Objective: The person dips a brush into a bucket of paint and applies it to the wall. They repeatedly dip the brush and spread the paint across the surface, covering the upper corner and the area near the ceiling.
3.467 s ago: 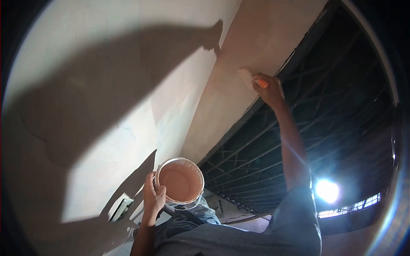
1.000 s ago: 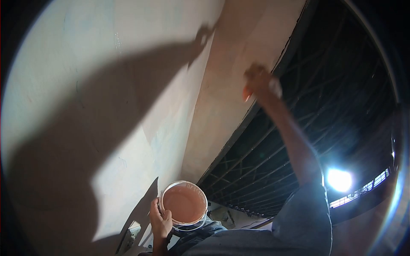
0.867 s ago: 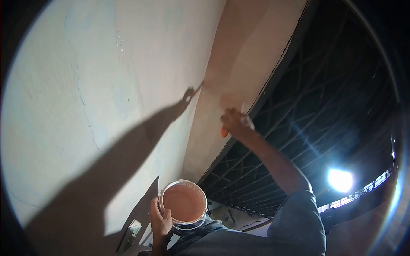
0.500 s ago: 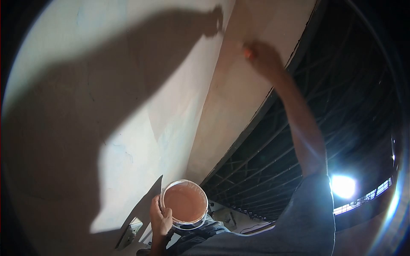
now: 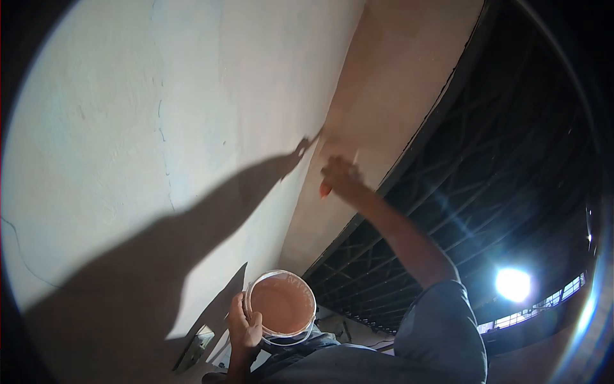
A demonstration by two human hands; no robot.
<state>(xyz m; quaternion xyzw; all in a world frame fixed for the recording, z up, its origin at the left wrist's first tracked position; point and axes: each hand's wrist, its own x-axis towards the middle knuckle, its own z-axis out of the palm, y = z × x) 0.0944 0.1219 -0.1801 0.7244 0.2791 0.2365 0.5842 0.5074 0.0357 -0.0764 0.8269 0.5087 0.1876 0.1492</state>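
Observation:
My left hand (image 5: pixel 244 328) grips the rim of a white plastic paint bucket (image 5: pixel 313 301), thumb inside and fingers outside. Pinkish-brown paint (image 5: pixel 279 306) lies in the bucket, and its wire handle hangs down at the front. My right hand (image 5: pixel 342 174) is closed around a paintbrush with an orange handle (image 5: pixel 325 190), smeared by motion. That hand is in front of the narrow wall strip (image 5: pixel 377 89), up and to the right of the bucket. The brush's bristles do not show clearly.
A wide pale wall (image 5: pixel 121 128) with thin cracks fills the left, with my arm's shadow (image 5: pixel 211 211) across it. A dark metal grille (image 5: pixel 435 211) runs along the right. A bright lamp (image 5: pixel 513 284) shines at lower right. A wall switch box (image 5: pixel 195 347) sits at lower left.
My right hand with the paintbrush has come down and left along the narrow wall strip, nearer the bucket. Its shadow has dropped too. The left hand and bucket have barely shifted.

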